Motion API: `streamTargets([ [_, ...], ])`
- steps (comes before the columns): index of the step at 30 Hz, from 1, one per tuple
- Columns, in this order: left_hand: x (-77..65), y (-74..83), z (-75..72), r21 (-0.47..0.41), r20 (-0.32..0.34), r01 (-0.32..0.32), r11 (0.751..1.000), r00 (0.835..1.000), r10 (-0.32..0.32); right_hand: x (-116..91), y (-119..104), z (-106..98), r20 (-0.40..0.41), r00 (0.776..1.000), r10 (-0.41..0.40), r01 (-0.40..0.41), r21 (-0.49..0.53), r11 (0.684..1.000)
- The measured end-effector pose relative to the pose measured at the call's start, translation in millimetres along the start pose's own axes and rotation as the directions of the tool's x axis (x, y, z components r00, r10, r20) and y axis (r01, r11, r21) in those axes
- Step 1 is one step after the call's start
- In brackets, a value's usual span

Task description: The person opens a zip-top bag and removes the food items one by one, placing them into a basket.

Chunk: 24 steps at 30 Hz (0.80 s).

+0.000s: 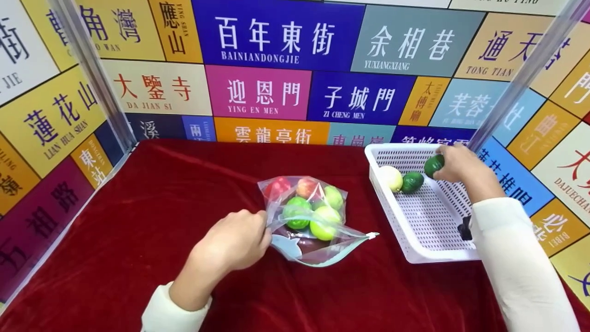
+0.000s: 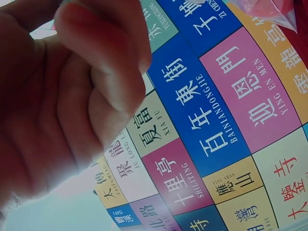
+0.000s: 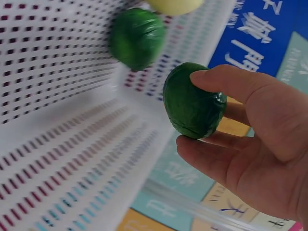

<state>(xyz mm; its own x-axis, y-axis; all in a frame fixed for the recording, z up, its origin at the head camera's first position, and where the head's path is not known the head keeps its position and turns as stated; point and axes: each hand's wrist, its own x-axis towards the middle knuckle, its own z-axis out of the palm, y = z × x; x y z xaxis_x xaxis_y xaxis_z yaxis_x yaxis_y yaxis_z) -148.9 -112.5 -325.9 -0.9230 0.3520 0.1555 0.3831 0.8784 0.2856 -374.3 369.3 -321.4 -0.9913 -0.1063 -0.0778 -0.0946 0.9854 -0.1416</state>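
Observation:
My left hand (image 1: 235,240) pinches the left edge of a clear zip bag (image 1: 295,246) with a white slider, its mouth gaping toward me. Inside the bag lie several red and green round fruits (image 1: 297,212). In the left wrist view the curled fingers (image 2: 101,62) show, but the edge they pinch is out of sight. My right hand (image 1: 461,166) grips a dark green, shiny round fruit (image 3: 192,103) between thumb and fingers, raised over the white basket (image 1: 417,253). Still in that basket are another dark green fruit (image 3: 138,38) and a pale yellow one (image 1: 391,178).
Dark red cloth (image 1: 115,258) covers the table. Behind it stands a wall of coloured signs (image 1: 276,32), with clear posts (image 1: 99,78) at both back corners. The perforated basket stands to the right of the bag, close to the wall.

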Motion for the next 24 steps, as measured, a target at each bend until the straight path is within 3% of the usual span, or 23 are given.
streamTargets([
  [10, 1.0, -0.4, 0.9, 0.001, 0.011, 0.003, 1.000, 1.000, -0.003, 1, 16, 23, 0.045, 0.999, -0.002, 0.002, 0.008, 1.000],
  [24, 1.3, -0.9, 2.0, 0.004, 0.018, 0.013, 1.000, 1.000, -0.013, 8, 16, 41, 0.113, 0.993, -0.010, 0.015, -0.043, 0.999],
])
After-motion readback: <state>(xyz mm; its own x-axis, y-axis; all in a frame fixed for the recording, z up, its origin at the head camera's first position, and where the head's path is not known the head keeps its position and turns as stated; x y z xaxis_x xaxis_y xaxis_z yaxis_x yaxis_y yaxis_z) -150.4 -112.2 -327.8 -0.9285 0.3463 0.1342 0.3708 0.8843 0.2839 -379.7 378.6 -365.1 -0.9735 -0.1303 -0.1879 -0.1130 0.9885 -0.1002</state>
